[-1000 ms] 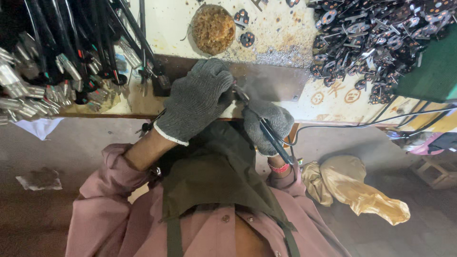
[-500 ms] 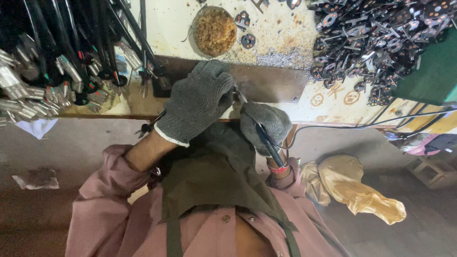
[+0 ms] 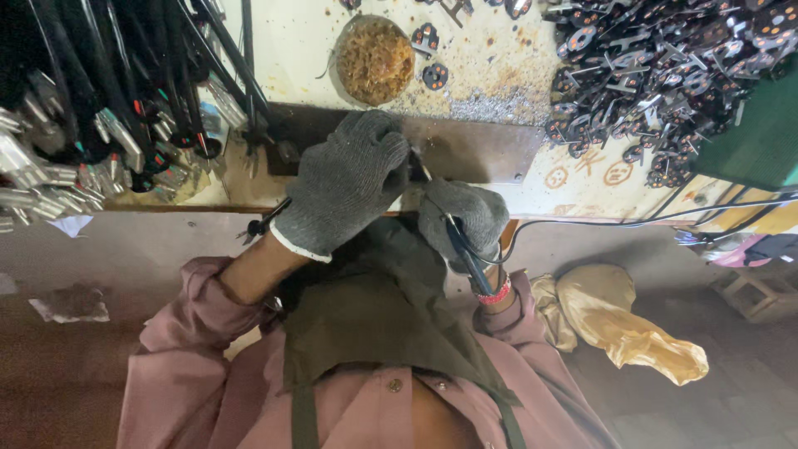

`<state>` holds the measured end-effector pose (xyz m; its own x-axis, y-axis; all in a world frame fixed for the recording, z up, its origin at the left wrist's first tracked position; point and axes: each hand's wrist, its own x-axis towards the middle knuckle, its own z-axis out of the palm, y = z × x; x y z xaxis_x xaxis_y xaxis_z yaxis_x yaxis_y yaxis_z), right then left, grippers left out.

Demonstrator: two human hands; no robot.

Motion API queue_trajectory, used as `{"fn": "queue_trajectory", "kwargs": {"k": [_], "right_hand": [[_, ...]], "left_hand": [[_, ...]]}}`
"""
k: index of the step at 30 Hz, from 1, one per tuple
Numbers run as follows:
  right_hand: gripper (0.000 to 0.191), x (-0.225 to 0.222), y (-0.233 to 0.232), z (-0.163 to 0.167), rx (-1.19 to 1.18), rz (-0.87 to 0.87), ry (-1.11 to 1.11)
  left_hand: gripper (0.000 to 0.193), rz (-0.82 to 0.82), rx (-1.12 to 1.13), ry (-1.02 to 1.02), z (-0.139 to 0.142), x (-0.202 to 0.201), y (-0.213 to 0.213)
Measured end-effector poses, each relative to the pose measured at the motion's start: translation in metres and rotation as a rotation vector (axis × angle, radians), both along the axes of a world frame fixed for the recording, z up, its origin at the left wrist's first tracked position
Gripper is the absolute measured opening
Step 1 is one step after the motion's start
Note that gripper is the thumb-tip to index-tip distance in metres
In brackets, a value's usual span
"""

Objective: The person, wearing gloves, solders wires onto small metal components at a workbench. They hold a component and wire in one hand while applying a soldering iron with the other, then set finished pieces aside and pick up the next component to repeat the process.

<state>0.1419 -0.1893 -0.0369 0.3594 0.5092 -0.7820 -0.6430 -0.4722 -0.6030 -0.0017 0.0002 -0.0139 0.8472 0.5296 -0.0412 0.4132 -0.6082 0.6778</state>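
My left hand (image 3: pixel 349 183), in a grey knit glove, is closed over a small part at the front edge of the worn workbench (image 3: pixel 490 75); the part itself is hidden under the glove. My right hand (image 3: pixel 465 218), also gloved, grips a dark-handled soldering iron (image 3: pixel 462 248) like a pen, its tip pointing up toward the left hand's fingers. A black cord (image 3: pixel 632 220) runs from the iron off to the right. Both hands sit over a dark metal plate (image 3: pixel 482 150) on the bench edge.
A bundle of black cables with metal plug ends (image 3: pixel 100 125) lies at the left. A pile of small dark round parts (image 3: pixel 665 75) fills the upper right. A round brass-wool pad (image 3: pixel 376 60) sits at the top centre. A yellow cloth (image 3: pixel 619 328) lies on the floor.
The hands stay together at the bench edge; the soldering iron has shifted only slightly. Nothing was picked up or let go.
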Motion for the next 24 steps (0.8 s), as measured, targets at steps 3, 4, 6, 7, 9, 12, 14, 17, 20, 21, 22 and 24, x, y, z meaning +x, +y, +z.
{"fn": "queue_trajectory", "kwargs": {"k": [3,4,6,7,9,12,14,17,20,21,22,24], "right_hand": [[0.012,-0.001,0.001,0.001,0.263,0.452,-0.707],[0.016,0.0,0.002,0.002,0.319,0.466,-0.756],[0.024,0.002,0.004,0.005,0.438,0.488,-0.859],[0.025,0.002,0.005,0.007,0.414,0.514,-0.901],[0.027,0.003,0.01,0.012,0.366,0.568,-0.978],[0.03,0.003,0.018,0.015,0.494,0.483,-0.926],[0.028,0.004,0.022,0.016,0.468,0.526,-1.027],[0.027,0.007,0.025,0.017,0.525,0.538,-1.104],[0.029,0.009,0.025,0.018,0.497,0.591,-1.06],[0.03,0.009,0.025,0.018,0.469,0.62,-1.035],[0.03,0.008,0.025,0.018,0.486,0.567,-1.09],[0.029,0.007,0.024,0.017,0.52,0.457,-1.201]], "left_hand": [[0.021,0.005,0.008,-0.014,-0.001,-0.001,-0.001],[0.021,0.009,0.018,-0.024,-0.001,-0.001,-0.002],[0.024,0.016,0.012,-0.042,-0.002,-0.001,-0.003],[0.025,0.018,0.014,-0.051,-0.002,-0.001,-0.003],[0.022,0.03,0.042,-0.042,-0.003,0.0,-0.003],[0.025,0.024,0.038,-0.058,-0.001,0.0,-0.003],[0.025,0.015,0.026,-0.049,0.001,0.0,-0.002],[0.022,0.009,-0.011,-0.014,0.004,0.001,0.0],[0.023,0.011,-0.034,-0.024,0.004,0.002,0.0],[0.022,0.013,-0.031,-0.007,0.004,0.003,0.0],[0.02,0.014,-0.028,0.008,0.003,0.003,0.0],[0.02,0.019,-0.041,-0.002,0.001,0.002,0.0]]}}
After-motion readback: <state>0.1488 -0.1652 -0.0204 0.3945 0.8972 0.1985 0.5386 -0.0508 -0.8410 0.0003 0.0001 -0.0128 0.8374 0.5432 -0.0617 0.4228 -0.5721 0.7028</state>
